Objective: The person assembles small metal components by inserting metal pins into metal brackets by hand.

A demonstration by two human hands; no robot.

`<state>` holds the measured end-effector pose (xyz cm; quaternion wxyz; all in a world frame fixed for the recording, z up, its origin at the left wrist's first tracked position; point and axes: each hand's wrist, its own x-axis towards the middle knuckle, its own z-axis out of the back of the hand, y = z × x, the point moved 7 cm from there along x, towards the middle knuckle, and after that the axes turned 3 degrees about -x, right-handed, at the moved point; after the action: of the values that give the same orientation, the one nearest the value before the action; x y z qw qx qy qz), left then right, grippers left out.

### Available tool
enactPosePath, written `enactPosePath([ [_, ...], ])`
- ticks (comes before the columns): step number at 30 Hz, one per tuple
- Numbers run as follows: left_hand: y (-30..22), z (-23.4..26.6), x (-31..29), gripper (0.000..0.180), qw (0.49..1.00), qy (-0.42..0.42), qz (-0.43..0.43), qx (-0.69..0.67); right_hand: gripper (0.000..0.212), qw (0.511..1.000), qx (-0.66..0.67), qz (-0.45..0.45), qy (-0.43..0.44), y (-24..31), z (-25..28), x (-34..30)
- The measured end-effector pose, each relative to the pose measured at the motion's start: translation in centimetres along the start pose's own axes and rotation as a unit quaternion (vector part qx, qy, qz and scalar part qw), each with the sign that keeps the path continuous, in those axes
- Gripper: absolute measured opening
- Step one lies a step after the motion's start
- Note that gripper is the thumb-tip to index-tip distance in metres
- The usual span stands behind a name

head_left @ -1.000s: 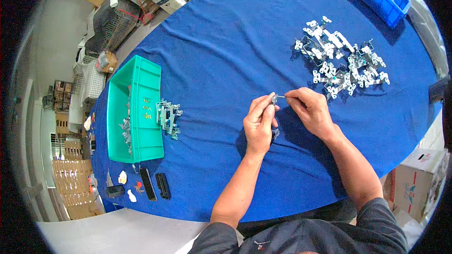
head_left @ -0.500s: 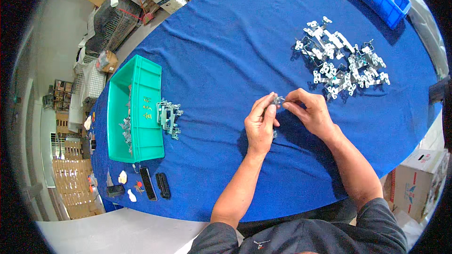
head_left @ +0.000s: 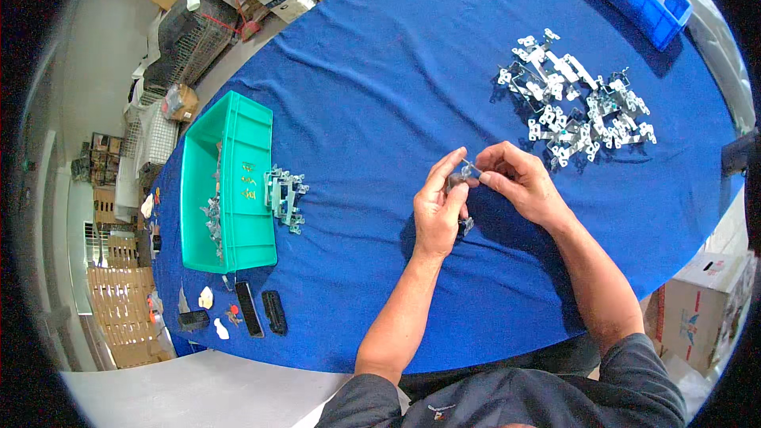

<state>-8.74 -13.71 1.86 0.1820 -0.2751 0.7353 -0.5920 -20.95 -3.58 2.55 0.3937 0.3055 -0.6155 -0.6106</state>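
Note:
Over the middle of the blue cloth, my left hand [head_left: 437,210] grips a small silvery metal bracket [head_left: 464,175] between thumb and fingers. One end of the bracket sticks out below the palm. My right hand [head_left: 523,182] pinches the bracket's upper end with thumb and forefinger; the fingers hide part of it. Beyond my right hand lies a loose pile of similar metal brackets [head_left: 564,71]. To the left, a neat row of brackets [head_left: 285,198] rests against the green bin [head_left: 252,226], which has more metal pieces inside.
A blue crate [head_left: 634,12] with clear plastic in it stands at the far right. A phone [head_left: 250,309], a black case [head_left: 273,312] and small oddments lie near the left front edge of the blue cloth [head_left: 380,95]. A carton [head_left: 701,309] stands at the lower right.
The bracket has turned a little in my hands, and its lower end shows more plainly. My right fingers have shifted slightly around its upper end.

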Motion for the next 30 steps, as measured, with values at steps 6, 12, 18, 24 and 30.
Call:
enactPosePath([
  [6, -0.1, -0.5, -0.1, 0.05, 0.996, 0.012, -0.01, 0.086, 0.025, 0.998, 0.018, 0.024, 0.06, 0.5, -0.5, 0.0],
  [12, 0.3, -0.6, -0.3, 0.032, 1.0, 0.019, -0.011, -0.011, 0.031, 0.984, 0.137, -0.067, 0.097, -0.6, -0.8, -0.1],
  [18, 0.5, -0.8, -0.2, 0.023, 0.998, 0.048, -0.045, 0.014, 0.04, 0.975, 0.183, -0.093, 0.085, -0.5, -0.7, -0.2],
  [24, 0.5, -0.7, -0.2, 0.023, 0.998, 0.031, -0.053, -0.003, 0.04, 0.986, 0.154, -0.046, -0.037, -0.7, 0.9, 0.0],
  [30, 1.2, 1.1, 0.1, 0.027, 0.996, -0.078, -0.017, -0.045, 0.02, 0.996, 0.044, -0.042, -0.064, -1.2, 1.0, 0.1],
])
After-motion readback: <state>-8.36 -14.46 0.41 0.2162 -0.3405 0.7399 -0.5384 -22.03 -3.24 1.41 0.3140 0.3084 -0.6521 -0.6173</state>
